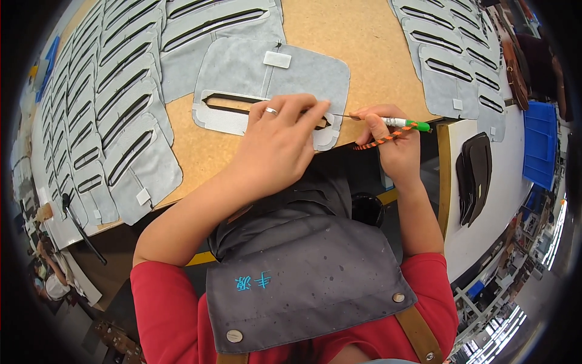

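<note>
A grey fabric panel (pixel 233 64) with a black-edged slot and a small white tag lies on the brown board. My left hand (pixel 279 139), wearing a ring, presses on its lower part with curled fingers close together, partly covering the slot. My right hand (pixel 397 151) grips a slim tool (pixel 413 125) with a white barrel, green end and thin metal point; the point is at the panel's right edge. An orange-and-black striped cord or rod (pixel 385 139) crosses that hand. The thumb of my left hand is hidden.
Overlapping slotted grey panels (pixel 130 158) cover the left and far right (pixel 445 73) of the board (pixel 339 24). Dark folded pieces (pixel 473 179) and a blue bin (pixel 539 139) are at right. A black rod (pixel 85 230) juts at lower left. Another person (pixel 57 273) is at far left.
</note>
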`<state>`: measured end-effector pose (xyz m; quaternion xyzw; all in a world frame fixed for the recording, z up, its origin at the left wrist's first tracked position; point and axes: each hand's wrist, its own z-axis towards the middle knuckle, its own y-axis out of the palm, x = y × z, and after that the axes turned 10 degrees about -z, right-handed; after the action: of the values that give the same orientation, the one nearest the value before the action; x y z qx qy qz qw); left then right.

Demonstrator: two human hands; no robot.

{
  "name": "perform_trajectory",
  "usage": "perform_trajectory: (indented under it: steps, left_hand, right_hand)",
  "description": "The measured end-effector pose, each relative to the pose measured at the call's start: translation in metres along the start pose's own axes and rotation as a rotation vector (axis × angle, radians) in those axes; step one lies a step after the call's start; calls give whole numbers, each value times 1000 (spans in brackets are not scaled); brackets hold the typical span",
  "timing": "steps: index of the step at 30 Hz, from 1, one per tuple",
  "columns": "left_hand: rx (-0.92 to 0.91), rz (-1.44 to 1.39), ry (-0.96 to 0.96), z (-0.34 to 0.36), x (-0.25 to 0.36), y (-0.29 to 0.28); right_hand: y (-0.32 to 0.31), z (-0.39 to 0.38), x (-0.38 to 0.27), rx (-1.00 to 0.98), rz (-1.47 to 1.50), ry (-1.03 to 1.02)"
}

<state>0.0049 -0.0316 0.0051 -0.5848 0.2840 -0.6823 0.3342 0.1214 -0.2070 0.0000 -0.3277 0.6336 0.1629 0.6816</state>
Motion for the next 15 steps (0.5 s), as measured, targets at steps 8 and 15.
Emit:
perform_trajectory:
  steps: [8,15]
  left_hand:
    - [-75,-276,-1,3,-13,-18]
    - [-162,-69,204,5,-19,-23]
  right_hand:
    - [-4,5,-6,20,29,-35]
    - [0,11,-3,-104,95,23]
